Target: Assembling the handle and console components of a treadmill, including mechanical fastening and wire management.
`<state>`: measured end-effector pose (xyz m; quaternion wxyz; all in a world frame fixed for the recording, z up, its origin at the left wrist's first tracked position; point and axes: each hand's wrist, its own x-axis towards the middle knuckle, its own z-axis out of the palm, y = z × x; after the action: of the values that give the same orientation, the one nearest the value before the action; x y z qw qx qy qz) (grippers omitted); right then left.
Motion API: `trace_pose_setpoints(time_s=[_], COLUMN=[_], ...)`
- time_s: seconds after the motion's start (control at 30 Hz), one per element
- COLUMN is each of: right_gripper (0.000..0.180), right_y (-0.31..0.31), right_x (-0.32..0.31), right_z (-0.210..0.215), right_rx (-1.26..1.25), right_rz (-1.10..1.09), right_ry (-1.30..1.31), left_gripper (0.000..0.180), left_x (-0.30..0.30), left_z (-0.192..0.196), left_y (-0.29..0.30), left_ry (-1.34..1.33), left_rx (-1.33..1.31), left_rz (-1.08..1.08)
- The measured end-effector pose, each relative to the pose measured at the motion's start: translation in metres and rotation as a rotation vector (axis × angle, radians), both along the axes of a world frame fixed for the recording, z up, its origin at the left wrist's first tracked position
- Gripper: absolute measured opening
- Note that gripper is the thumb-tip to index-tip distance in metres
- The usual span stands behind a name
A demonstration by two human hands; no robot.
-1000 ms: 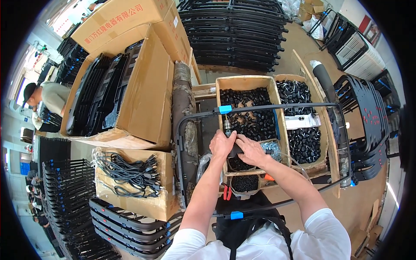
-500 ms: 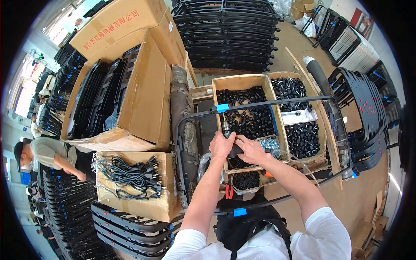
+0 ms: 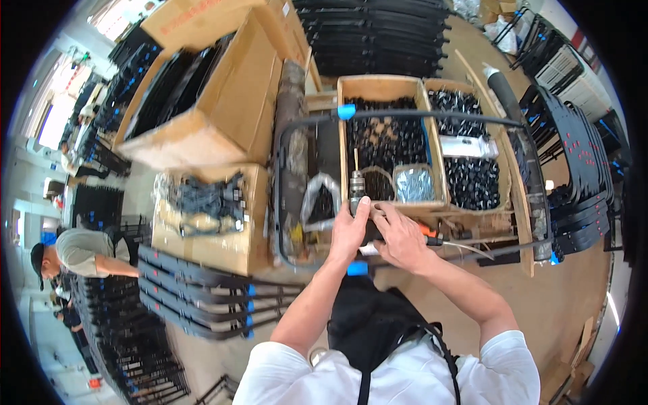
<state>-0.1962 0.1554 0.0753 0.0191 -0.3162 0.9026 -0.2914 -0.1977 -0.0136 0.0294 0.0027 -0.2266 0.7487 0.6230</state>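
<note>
power driver [image 3: 358, 183]: found at centre of view, bit pointing toward the top edge; ribbed metal chuck, dark body. left hand [image 3: 348, 233]: fingers clamped around the body just behind the chuck, apparently to steady its aim. right hand [image 3: 401, 236]: laid over the tool's rear, seemingly as second support; visible fingers lie close together, but whether they close on a grip cannot be told.

black frame [image 3: 405, 114]: slim, rounded corners, blue clip [image 3: 346, 111] at upper centre. it spans two padded rolls [image 3: 293, 94] at left and right of centre, whose creased, soft-looking wrapping presumably guards the finish.

wooden tray [image 3: 439, 169]: mid-view, rough-edged, divided; holds glossy black knobs [image 3: 405, 145] and silvery screws [image 3: 413, 183] in a tub, kept apart presumably for quick picking.
</note>
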Motion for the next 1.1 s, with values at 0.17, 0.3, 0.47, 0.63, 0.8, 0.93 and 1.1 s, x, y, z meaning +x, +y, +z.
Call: trace_pose_setpoints(time_s=[0.17,0.3,0.47,0.63,0.8,0.93,1.1], right_gripper=[0.083,0.084,0.082,0.081,0.081,0.082,0.083], right_y=[0.031,0.036,0.024,0.009,-0.002,-0.007,-0.011], right_x=[0.138,0.210,0.246,0.246,0.250,0.250,0.246], right_z=[-0.011,-0.057,-0.101,-0.107,-0.110,-0.111,-0.110], right_rx=[0.035,0.032,0.078,0.109,0.095,0.088,0.108], right_rz=[0.150,0.273,0.257,0.189,0.110,0.115,0.086], right_ry=[-0.032,-0.186,-0.287,-0.299,-0.324,-0.364,-0.354], left_gripper=[0.045,0.044,0.045,0.045,0.050,0.052,0.053], left_x=[0.170,0.266,0.297,0.285,0.275,0.276,0.268], left_z=[0.003,-0.042,-0.087,-0.088,-0.090,-0.092,-0.098], left_y=[0.032,0.037,0.032,0.015,-0.001,-0.007,-0.010], left_ry=[0.105,-0.020,-0.136,-0.168,-0.195,-0.199,-0.174], left_rx=[-0.083,-0.071,0.026,0.008,-0.053,-0.074,-0.135], left_rz=[0.119,0.187,0.277,0.192,0.116,0.093,0.070])
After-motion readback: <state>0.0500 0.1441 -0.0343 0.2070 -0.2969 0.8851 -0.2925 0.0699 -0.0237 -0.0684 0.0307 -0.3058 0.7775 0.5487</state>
